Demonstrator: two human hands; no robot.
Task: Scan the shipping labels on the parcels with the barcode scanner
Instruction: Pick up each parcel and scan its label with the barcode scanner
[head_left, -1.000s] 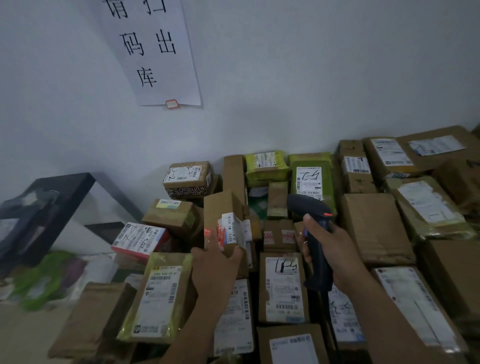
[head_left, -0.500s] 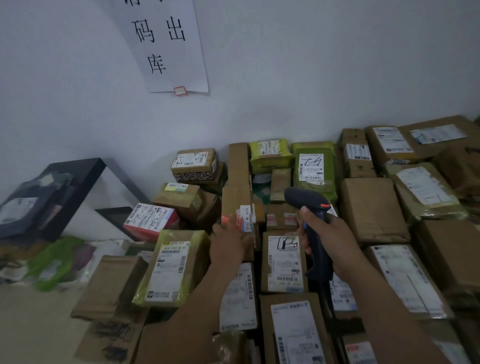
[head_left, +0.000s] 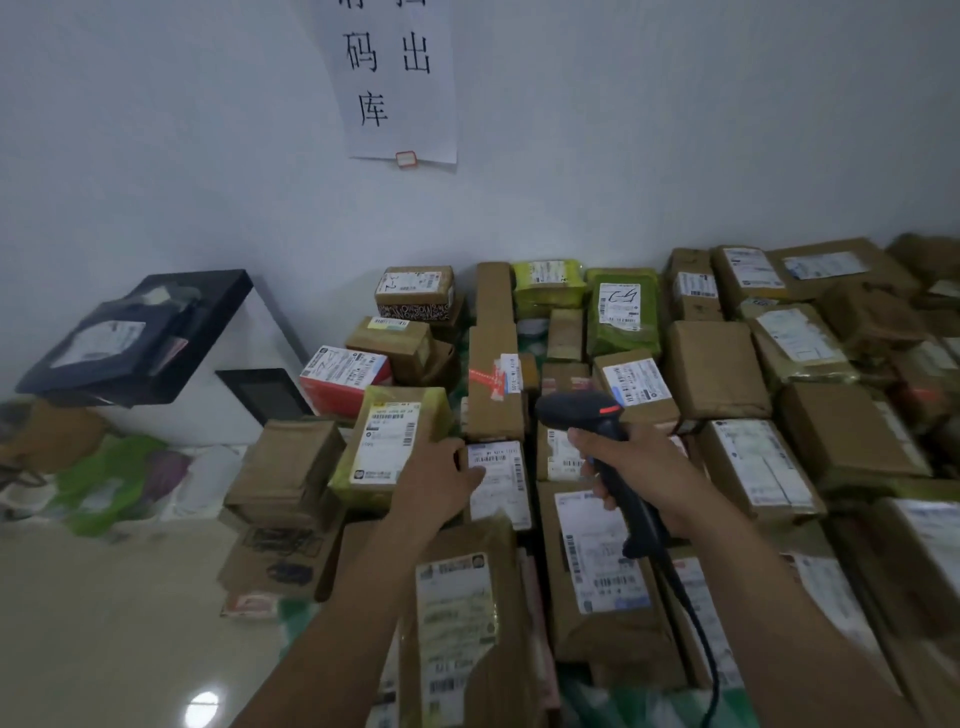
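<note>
My right hand (head_left: 631, 462) grips a black barcode scanner (head_left: 582, 410) by its handle, with the head pointing left and away over the pile and its cable trailing down to the lower right. My left hand (head_left: 436, 480) rests on the left edge of a flat parcel with a white shipping label (head_left: 501, 480), fingers curled on it. Just beyond stands a tall brown box (head_left: 493, 384) with a red-and-white label. A yellow-wrapped parcel (head_left: 395, 441) lies to the left of my left hand.
Many brown and green labelled parcels (head_left: 717, 364) cover the area from the wall to the right edge. A black and white cabinet (head_left: 208, 364) stands at the left. Green bags (head_left: 114, 478) lie on the pale floor. A paper sign (head_left: 395, 78) hangs on the wall.
My left hand let go of the tall brown box, which now stands in the pile, and dropped down to the flat labelled parcel. The scanner stayed in my right hand. The view tilted down.
</note>
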